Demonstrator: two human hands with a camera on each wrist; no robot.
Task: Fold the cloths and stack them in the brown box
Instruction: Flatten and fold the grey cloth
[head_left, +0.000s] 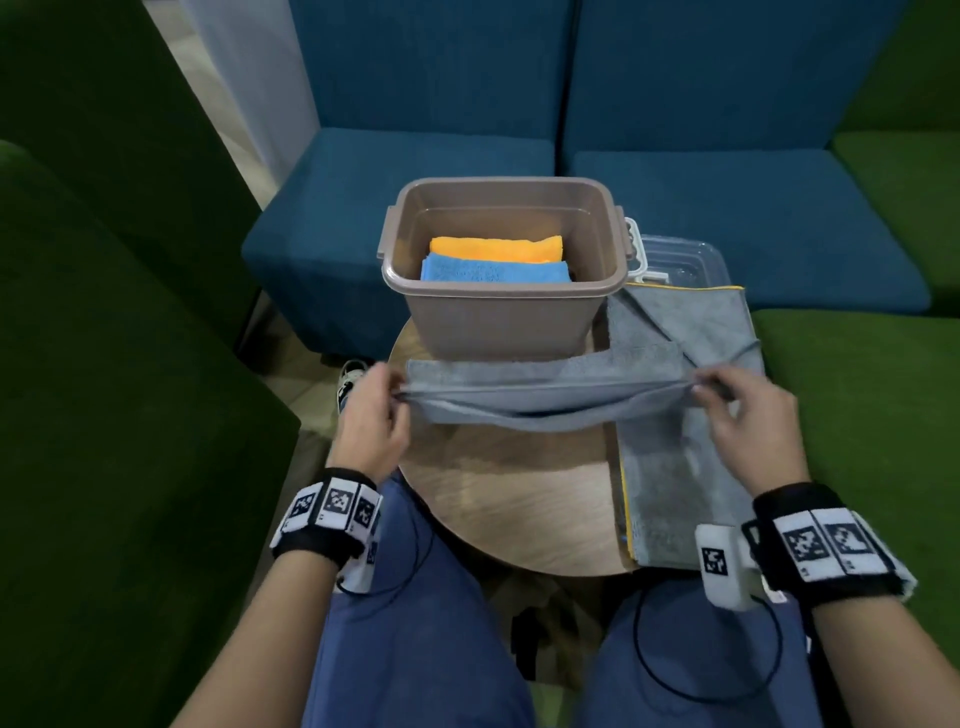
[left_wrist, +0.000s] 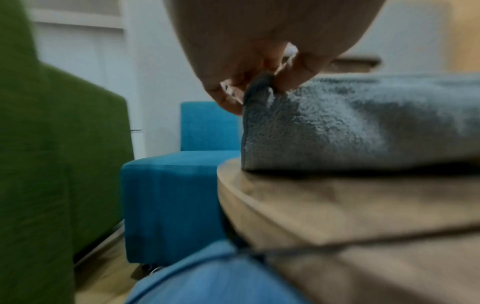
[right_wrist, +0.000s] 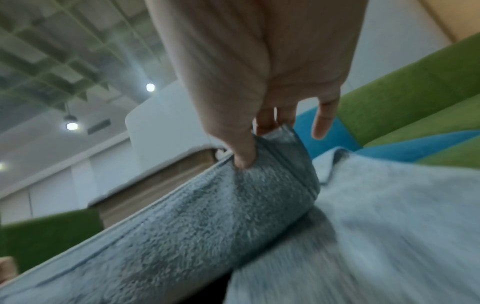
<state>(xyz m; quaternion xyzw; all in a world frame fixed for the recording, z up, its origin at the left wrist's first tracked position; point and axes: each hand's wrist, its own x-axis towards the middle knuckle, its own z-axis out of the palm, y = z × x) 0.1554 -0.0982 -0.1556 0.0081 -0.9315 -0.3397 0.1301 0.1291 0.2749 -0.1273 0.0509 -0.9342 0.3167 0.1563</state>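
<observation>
Currently, positions given relative to the box:
box: brown box (head_left: 498, 317) stands at the far side of the round wooden table (head_left: 519, 499), open at the top.
in box: blue cloth (head_left: 493, 271) folded, nearer side of the box floor; orange cloth (head_left: 498, 248) folded, just behind it. Whether the two overlap I cannot tell.
held cloth: gray cloth (head_left: 519, 400) stretched in a long band just in front of the box, its far edge touching or tucked at the box's near wall. Middle sags slightly toward the table.
left hand: left hand (head_left: 371, 415) in front of the box's left corner, fingers curled, thumb and fingertips pinching the left end of the gray cloth. Left wrist view confirms it: fingertips (left_wrist: 288, 82) bunch the cloth's corner above the table edge.
right hand: right hand (head_left: 748, 415) in front and right of the box, thumb and first fingers nipping the right end of the same cloth. Right wrist view: thumb (right_wrist: 241, 152) pressed into the cloth's rolled edge, little finger (right_wrist: 324, 121) free and straight.
other cloths: gray pile with a yellow edge (head_left: 675, 441) lies right of the box, running to the near table edge, under the right hand.
lid: clear lid (head_left: 680, 260) right of the box, behind the pile.
surroundings: blue seats (head_left: 727, 234) behind the box, green seats (head_left: 104, 364) on either side.
</observation>
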